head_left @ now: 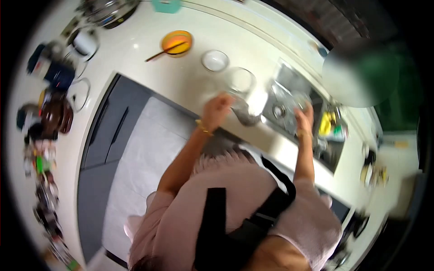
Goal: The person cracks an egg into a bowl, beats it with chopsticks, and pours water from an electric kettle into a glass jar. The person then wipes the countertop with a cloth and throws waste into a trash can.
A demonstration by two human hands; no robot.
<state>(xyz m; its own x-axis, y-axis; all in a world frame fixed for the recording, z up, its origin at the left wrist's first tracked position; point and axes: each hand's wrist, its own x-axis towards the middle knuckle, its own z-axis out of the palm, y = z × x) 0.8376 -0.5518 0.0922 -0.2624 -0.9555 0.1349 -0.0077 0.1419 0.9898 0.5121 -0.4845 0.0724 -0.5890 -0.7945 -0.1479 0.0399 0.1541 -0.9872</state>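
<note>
My left hand (218, 110), with a yellow band at the wrist, is closed at the counter's front edge. A grey rounded utensil (245, 114), perhaps a strainer, extends from its fingers towards the sink; motion blurs it. A clear glass bowl (240, 80) stands on the counter just beyond this hand. My right hand (304, 118) is over the sink (282, 88), its fingers curled around a transparent glass vessel (300, 101) whose exact kind is blurred. Left of the clear bowl sits a small white bowl (215, 60).
An orange bowl (177, 44) with a brown stick across it stands farther left on the white counter (135, 45). A yellow cloth-like item (326, 123) lies at the sink's right side. Appliances and jars, including a white kettle (84, 44), line the left counter.
</note>
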